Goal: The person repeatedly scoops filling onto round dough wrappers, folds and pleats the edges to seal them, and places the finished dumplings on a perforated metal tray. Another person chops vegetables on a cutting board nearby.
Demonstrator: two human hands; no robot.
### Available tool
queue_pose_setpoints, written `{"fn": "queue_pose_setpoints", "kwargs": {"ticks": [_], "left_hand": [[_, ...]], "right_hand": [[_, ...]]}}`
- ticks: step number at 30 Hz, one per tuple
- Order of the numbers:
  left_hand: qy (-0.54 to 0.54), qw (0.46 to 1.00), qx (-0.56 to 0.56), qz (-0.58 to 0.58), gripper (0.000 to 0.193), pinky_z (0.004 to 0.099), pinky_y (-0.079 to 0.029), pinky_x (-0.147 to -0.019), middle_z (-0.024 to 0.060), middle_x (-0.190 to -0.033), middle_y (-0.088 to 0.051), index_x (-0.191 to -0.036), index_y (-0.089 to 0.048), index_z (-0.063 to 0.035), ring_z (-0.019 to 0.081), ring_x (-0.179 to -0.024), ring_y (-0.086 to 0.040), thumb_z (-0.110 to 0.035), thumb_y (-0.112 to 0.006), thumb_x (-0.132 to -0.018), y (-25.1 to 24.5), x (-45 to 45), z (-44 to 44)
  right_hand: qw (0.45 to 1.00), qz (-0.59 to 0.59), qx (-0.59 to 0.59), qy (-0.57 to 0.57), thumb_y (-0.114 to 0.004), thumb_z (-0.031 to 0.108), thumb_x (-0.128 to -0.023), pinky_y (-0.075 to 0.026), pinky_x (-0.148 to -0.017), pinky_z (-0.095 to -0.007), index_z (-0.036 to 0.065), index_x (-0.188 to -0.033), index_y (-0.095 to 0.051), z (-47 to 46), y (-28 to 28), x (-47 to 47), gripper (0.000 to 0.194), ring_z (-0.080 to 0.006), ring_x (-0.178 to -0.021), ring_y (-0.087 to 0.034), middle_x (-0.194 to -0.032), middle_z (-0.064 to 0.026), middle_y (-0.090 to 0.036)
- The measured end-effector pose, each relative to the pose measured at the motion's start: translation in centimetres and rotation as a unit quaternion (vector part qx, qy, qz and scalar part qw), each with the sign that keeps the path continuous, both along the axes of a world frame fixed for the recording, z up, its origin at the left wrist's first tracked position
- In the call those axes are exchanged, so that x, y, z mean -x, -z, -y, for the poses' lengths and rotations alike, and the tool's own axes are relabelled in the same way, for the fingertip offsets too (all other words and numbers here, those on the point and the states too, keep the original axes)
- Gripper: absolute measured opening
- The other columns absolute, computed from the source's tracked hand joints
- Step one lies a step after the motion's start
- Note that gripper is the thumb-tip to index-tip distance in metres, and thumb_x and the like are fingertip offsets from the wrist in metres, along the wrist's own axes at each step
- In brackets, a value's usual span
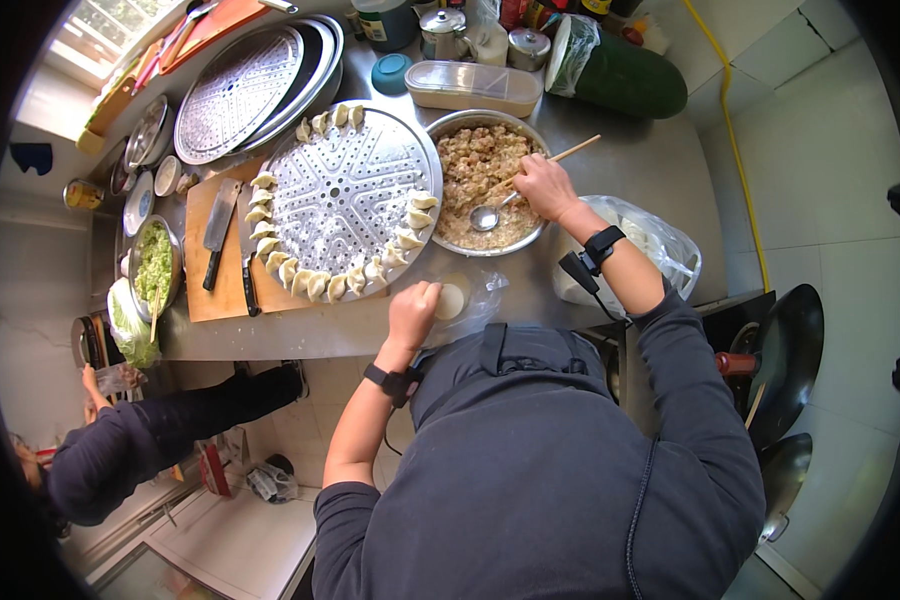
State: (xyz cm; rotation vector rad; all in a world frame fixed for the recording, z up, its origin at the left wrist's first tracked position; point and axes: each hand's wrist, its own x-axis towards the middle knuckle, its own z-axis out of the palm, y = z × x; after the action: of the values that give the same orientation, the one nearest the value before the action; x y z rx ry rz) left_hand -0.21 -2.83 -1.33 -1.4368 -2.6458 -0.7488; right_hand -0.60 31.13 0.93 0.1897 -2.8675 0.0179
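Observation:
My right hand (546, 186) is closed on a metal spoon (484, 217) and a wooden chopstick (577, 146), over a steel bowl (529, 244) of minced filling (487, 161). The spoon's head rests on the filling. My left hand (414, 311) is near the counter's front edge with its fingers curled, right beside a round dough wrapper (451, 300); whether it grips the wrapper's edge is hidden. Clear plastic film (484, 296) lies around the wrapper. Left of the bowl, a round perforated metal tray (345, 172) carries folded dumplings (317, 285) along parts of its rim.
A cleaver (221, 217) and a knife (249, 289) lie on a wooden board (199, 289). A plastic bag (671, 240) sits under my right forearm. Behind the bowl are a lidded container (472, 86) and a winter melon (622, 71). Another person (120, 450) stands at far left.

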Motion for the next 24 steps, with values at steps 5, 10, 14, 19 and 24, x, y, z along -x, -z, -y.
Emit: {"fn": "queue_pose_setpoints", "kwargs": {"ticks": [5,10,14,19,24], "left_hand": [[0.052,0.995,-0.011,-0.088,0.014,0.0337,-0.049,-0.062,0.0050,-0.077,-0.060,-0.089,-0.062,-0.0067,0.0217,-0.070,-0.060,-0.007,-0.061,-0.074,-1.8,0.2,0.0],[0.060,0.997,-0.031,-0.039,0.023,0.0340,-0.050,-0.064,0.0077,-0.080,-0.060,-0.101,-0.064,-0.0038,0.0236,-0.072,-0.060,-0.005,-0.063,-0.078,-2.5,0.2,0.0],[-0.051,0.962,-0.085,0.253,0.028,0.0308,-0.052,-0.069,0.0071,-0.085,-0.062,-0.114,-0.063,-0.0016,0.0195,-0.078,-0.063,-0.006,-0.063,-0.086,-1.9,-0.4,0.8],[-0.157,0.476,-0.306,0.809,0.032,0.0306,-0.054,-0.089,0.0142,-0.114,-0.063,-0.121,-0.053,0.0100,0.0196,-0.103,-0.063,-0.005,-0.056,-0.092,-1.3,0.2,1.8],[-0.048,0.295,-0.395,0.868,0.029,0.0388,-0.052,-0.095,0.0199,-0.127,-0.055,-0.117,-0.054,0.0022,0.0280,-0.115,-0.057,-0.009,-0.056,-0.091,-3.1,0.6,1.1]], "right_hand": [[0.997,0.004,-0.074,-0.012,-0.058,0.013,-0.074,-0.045,-0.073,-0.0330,0.011,-0.068,-0.064,0.5,-0.9,-0.1,0.009,-0.0214,-0.088,-0.057,-0.084,-0.0053,-0.058],[0.995,0.046,-0.086,-0.007,-0.057,0.012,-0.075,-0.044,-0.073,-0.0326,0.011,-0.070,-0.064,1.2,-2.2,-0.5,0.009,-0.0205,-0.086,-0.057,-0.077,-0.0048,-0.061],[0.995,0.095,-0.024,0.011,-0.059,0.012,-0.076,-0.049,-0.068,-0.0378,0.008,-0.072,-0.064,1.4,-4.2,-1.1,0.008,-0.0269,-0.081,-0.063,-0.079,-0.0092,-0.066],[0.978,0.169,0.058,0.103,-0.061,0.014,-0.079,-0.052,-0.061,-0.0423,0.005,-0.072,-0.066,2.6,-6.9,-1.5,0.012,-0.0333,-0.073,-0.067,-0.075,-0.0146,-0.067],[0.943,0.000,0.306,0.134,-0.066,0.018,-0.083,-0.051,-0.061,-0.0393,0.003,-0.077,-0.068,5.1,-6.5,-1.8,0.016,-0.0305,-0.069,-0.065,-0.070,-0.0139,-0.064]]}}
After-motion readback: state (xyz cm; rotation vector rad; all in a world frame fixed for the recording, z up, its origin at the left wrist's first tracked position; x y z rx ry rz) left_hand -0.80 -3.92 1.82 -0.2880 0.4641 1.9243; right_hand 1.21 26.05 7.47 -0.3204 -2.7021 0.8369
